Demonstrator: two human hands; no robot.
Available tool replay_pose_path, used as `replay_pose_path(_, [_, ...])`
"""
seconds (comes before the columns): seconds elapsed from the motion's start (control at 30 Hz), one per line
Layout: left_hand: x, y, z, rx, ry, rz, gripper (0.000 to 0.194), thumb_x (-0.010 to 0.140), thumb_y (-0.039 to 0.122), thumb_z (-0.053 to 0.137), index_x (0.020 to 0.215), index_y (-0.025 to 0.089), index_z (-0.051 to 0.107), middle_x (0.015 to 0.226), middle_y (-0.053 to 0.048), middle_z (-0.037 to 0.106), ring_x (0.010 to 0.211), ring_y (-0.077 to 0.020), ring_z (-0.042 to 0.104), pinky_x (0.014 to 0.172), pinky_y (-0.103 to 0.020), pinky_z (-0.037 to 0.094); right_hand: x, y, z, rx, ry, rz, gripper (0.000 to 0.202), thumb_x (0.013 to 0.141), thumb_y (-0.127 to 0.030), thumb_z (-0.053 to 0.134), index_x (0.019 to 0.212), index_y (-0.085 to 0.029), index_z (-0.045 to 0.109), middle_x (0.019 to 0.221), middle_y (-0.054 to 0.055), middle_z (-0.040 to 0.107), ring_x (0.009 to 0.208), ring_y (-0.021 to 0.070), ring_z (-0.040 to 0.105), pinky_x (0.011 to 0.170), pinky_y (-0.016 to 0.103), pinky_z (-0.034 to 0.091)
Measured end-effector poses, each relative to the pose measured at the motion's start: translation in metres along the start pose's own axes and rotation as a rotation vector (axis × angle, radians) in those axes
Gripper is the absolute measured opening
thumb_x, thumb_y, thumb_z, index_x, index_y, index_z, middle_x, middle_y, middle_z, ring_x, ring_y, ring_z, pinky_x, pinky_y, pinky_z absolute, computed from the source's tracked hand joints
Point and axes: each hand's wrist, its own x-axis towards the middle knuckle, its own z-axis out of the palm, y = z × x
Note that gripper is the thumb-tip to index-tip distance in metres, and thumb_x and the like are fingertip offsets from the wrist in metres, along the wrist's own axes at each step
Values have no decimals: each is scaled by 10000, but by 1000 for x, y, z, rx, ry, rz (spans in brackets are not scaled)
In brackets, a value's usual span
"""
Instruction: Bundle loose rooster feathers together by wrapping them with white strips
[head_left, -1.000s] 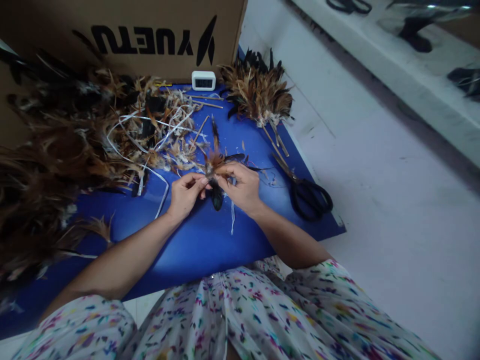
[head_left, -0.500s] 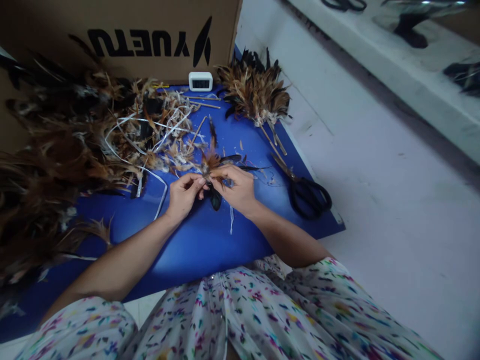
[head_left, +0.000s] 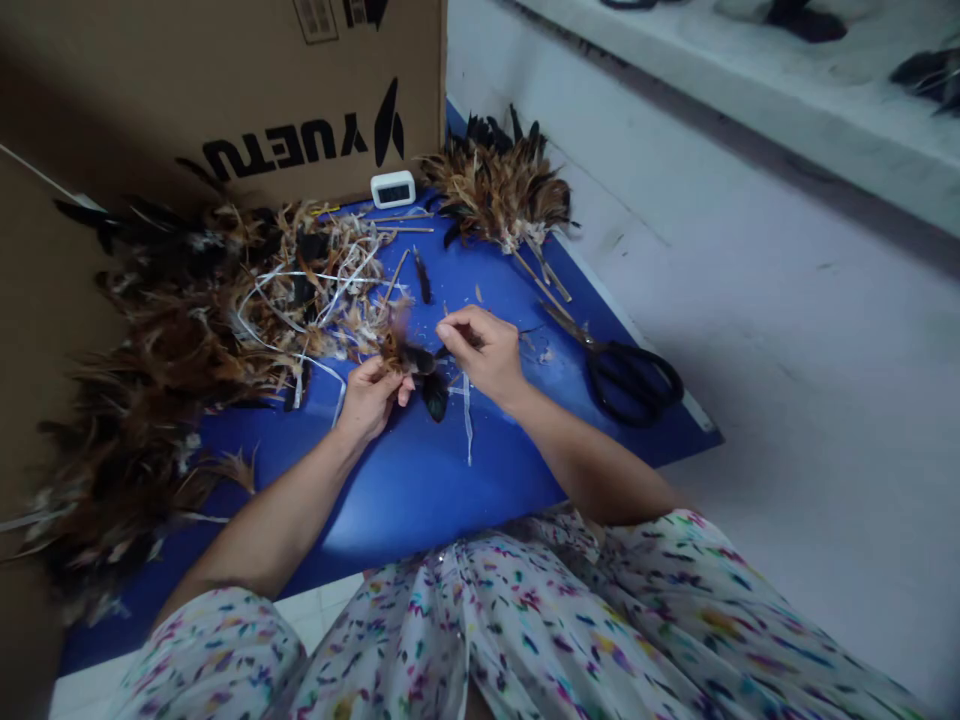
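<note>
Between its thumb and fingers, my left hand (head_left: 369,398) pinches a small bunch of brown and black feathers (head_left: 420,362) over the blue table (head_left: 420,470). My right hand (head_left: 484,352) is just right of the bunch, apart from it, with thumb and index finger pressed together; what they hold, if anything, is too small to name. A thin whitish strip (head_left: 469,425) hangs or lies below the right hand. One dark feather (head_left: 422,276) lies on the table beyond the hands.
Loose feathers (head_left: 180,330) with white ribbon cover the left side. At the back stand a cardboard box (head_left: 300,90) and a small white clock (head_left: 393,189). A feather bundle on sticks (head_left: 502,185) and black-handled scissors (head_left: 630,383) lie at the right, beside the wall.
My right hand has come away from the bunch, which stays in my left hand. The feathers in the bunch have shifted. The camera view has tilted and moved slightly.
</note>
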Motion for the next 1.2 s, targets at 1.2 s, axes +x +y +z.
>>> replay_pose_path(1.2, [-15,23,-32,-327,238,45,358,699,267,832,686,160,491,586,49,522,479,-53,456,447,-148,352,30,16,42,-382,-655,-1,172,861,-162,557,951,-148,703,972,95,675,939,210,613,841,319,459])
